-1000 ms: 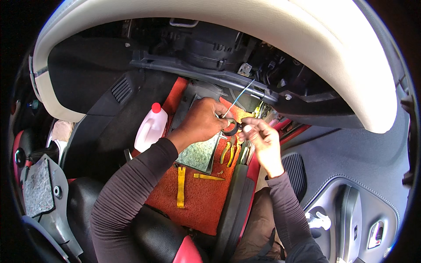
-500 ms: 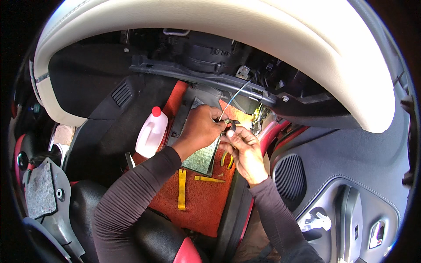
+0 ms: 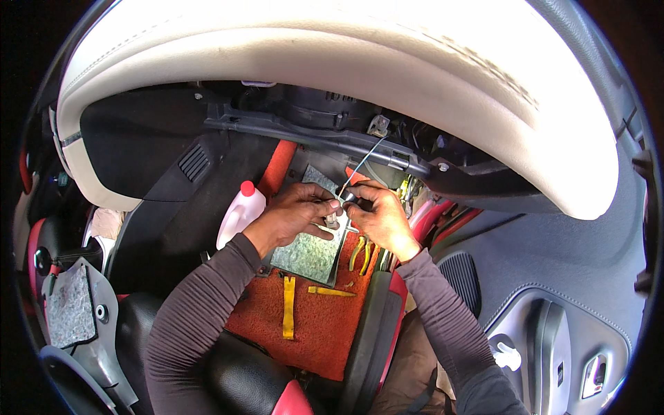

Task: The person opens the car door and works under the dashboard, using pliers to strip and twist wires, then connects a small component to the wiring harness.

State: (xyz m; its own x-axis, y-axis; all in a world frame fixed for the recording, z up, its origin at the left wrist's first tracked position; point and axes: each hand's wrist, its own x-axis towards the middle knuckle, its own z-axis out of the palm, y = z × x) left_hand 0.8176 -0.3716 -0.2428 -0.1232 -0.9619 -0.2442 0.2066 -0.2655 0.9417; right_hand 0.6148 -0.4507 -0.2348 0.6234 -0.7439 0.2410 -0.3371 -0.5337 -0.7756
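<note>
So the thin pale-blue wire we're working on is between our two hands, below the open dash, long axis on a slant: top end leaning up and right to the dark crossbar, bottom end down and left into our fingers. Grip on our left hand is pinching that lower end. Our right hand has its grip closed around a small black roll, mostly hidden by fingers, right beside the wire.

Under that there's a speckled grey panel on the orange-red mat, with yellow-handled pliers and two yellow pry tools near it. White jug with a red cap to the left, cream dashboard arching overhead, grey door panel off right.
</note>
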